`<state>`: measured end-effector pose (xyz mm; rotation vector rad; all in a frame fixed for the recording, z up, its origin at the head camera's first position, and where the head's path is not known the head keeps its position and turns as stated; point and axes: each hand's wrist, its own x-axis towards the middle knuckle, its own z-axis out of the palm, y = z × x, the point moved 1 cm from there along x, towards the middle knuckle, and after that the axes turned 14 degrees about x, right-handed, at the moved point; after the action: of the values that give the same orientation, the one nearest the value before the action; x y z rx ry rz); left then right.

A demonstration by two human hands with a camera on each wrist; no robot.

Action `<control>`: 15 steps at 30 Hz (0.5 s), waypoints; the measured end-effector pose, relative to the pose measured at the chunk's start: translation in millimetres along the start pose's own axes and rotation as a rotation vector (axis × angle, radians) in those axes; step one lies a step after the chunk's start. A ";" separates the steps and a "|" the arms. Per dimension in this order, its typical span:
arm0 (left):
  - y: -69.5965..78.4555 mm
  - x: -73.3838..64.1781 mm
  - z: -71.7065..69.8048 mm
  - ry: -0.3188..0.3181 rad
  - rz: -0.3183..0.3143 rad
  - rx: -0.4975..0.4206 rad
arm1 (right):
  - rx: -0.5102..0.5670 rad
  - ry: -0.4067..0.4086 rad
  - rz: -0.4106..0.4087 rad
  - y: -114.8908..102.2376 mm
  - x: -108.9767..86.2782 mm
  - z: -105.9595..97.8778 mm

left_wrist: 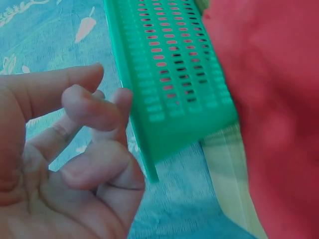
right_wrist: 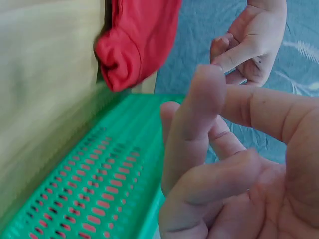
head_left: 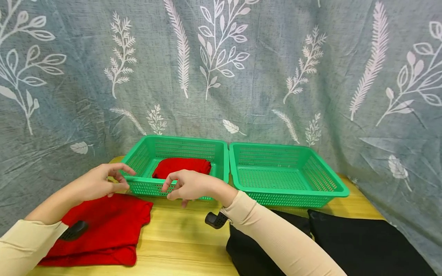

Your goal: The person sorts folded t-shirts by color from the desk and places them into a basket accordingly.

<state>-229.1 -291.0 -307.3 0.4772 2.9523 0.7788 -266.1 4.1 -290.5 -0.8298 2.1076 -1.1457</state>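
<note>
My left hand hovers by the front left corner of the left green basket, fingers loosely bent and nothing between them. In the left wrist view its fingers overlap the basket's rim. The right hand hangs in front of the same basket's front wall, its fingers relaxed and bent, also holding nothing. A folded red cloth lies inside that basket, partly hidden behind the right hand. Below my left hand, a larger pile of red cloth lies on the wooden table.
A second green basket with no cloth in it stands right beside the first. Black cloths lie at the front right, partly under my right forearm. A grey-blue leaf-patterned curtain hangs behind the table.
</note>
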 end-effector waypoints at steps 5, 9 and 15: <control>-12.8 -26.9 -1.3 -0.012 -0.024 0.084 | -0.015 -0.036 0.011 3.0 4.4 15.8; -23.9 -44.6 0.7 -0.007 -0.068 0.162 | -0.032 -0.058 0.039 6.3 8.1 26.4; -45.0 -65.0 7.6 -0.006 -0.174 0.258 | -0.041 -0.092 0.058 10.9 15.4 45.0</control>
<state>-179.0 -344.6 -337.8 0.2275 3.0494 0.3807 -245.1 -25.2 -323.4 -0.8188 2.0721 -1.0181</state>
